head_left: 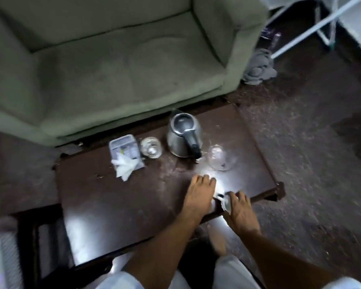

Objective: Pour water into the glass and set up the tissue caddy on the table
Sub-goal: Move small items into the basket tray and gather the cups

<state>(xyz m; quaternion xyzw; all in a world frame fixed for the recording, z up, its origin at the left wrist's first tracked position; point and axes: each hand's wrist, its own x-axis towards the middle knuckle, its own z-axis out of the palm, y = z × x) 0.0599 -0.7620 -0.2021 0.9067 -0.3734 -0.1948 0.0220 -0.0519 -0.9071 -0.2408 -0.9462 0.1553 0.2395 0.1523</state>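
Bracing flat, open and empty, the left hand steadies on the dark wooden table; the right hand's grip pinches a small clear object, kettle-side at five o'clock of the steel kettle.

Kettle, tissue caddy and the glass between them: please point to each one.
Kettle [180,140]: head view, on its steel side.
Tissue caddy [124,146]: head view, on its grey top.
Glass [151,147]: head view, on its clear body.

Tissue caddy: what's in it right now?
The tissue caddy on the table holds white tissues fanning out over its front edge. Other items behind them are too blurred to identify, and the tissues cover whatever lies under them.
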